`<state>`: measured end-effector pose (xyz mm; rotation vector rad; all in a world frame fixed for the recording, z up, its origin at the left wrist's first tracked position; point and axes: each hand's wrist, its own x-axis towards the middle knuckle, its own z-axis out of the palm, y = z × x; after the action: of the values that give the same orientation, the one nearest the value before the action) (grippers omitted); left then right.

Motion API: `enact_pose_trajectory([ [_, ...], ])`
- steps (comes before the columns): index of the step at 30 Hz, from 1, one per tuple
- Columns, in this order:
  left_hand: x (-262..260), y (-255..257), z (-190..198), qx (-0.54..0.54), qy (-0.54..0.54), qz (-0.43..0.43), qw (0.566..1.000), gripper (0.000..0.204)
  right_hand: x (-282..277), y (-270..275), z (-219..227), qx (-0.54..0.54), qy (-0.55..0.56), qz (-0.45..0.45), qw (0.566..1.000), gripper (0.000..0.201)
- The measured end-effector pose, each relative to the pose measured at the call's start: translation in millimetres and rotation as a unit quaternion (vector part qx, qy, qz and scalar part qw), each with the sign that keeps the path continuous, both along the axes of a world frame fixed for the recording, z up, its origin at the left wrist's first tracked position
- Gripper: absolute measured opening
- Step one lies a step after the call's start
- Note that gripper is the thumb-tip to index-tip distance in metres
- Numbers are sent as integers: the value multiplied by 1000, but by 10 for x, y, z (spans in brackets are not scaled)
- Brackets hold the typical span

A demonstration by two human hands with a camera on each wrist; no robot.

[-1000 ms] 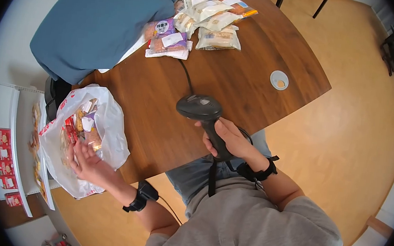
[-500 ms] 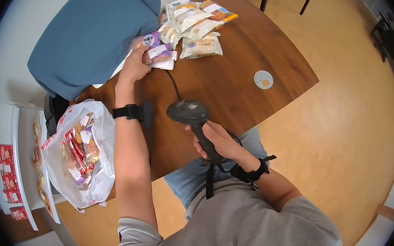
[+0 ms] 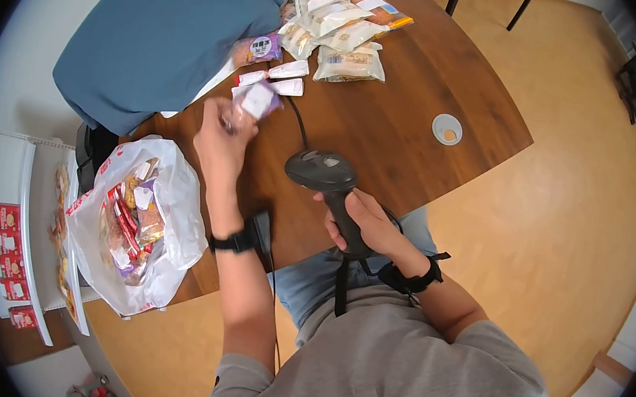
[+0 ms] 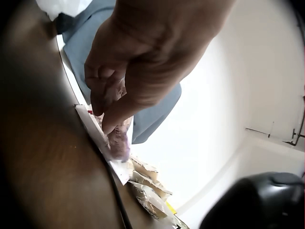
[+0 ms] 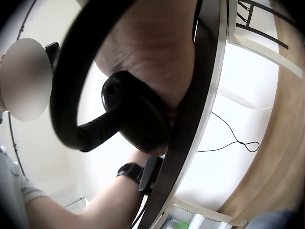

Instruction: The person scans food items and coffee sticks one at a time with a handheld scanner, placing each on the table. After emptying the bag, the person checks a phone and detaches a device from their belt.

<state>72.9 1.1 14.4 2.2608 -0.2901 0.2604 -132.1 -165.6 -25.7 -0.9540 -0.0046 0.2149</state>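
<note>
My left hand (image 3: 220, 139) pinches a small purple-and-clear food packet (image 3: 260, 99) with a white label, just above the table near the stack it overlaps. The left wrist view shows thumb and fingers around the packet (image 4: 118, 143), its contents brownish. Another purple packet (image 3: 257, 49) lies behind it, beside white-and-red packs (image 3: 289, 69). In my right hand (image 3: 373, 223) is a black handheld barcode scanner (image 3: 322, 170), gripped by its handle over the table's front edge. The right wrist view catches the scanner's handle base (image 5: 143, 114) and its cord.
A white plastic bag (image 3: 187, 224) full of packaged snacks stands at the left table edge. Cream-coloured packets (image 3: 350, 62) are piled at the back. A blue cloth (image 3: 166, 31) drapes over something at the back left. A round sticker (image 3: 447, 129) lies on the right.
My left hand went from the bag to the packets at the back, took hold of a purple packet and has drawn it slightly towards me. The right hand keeps the scanner in place.
</note>
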Motion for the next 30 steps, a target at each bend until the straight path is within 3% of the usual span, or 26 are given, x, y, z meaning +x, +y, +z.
enact_pose_trajectory([
  [3,-542,162,57,-58,63,7,996,42,-7,-2,-12,2,-5,-5,1000,58],
  [6,-878,368,-22,29,61,-6,998,47,11,10,-35,1,-12,-3,1000,57],
  [8,-1018,414,-120,-45,95,-18,994,53,20,5,-41,-2,-14,0,1000,57],
  [14,-1122,499,-344,-79,78,-44,993,54,15,-12,-34,-23,-17,2,1000,56],
  [20,-1129,525,-300,-74,80,-46,993,54,17,-11,-44,-25,-13,16,999,57],
  [26,-1183,737,-95,-131,11,-2,991,57,26,-15,-36,-19,-7,17,1000,61],
  [30,-1184,1293,149,-60,-120,86,987,62,19,-21,-30,-18,-4,16,1000,62],
])
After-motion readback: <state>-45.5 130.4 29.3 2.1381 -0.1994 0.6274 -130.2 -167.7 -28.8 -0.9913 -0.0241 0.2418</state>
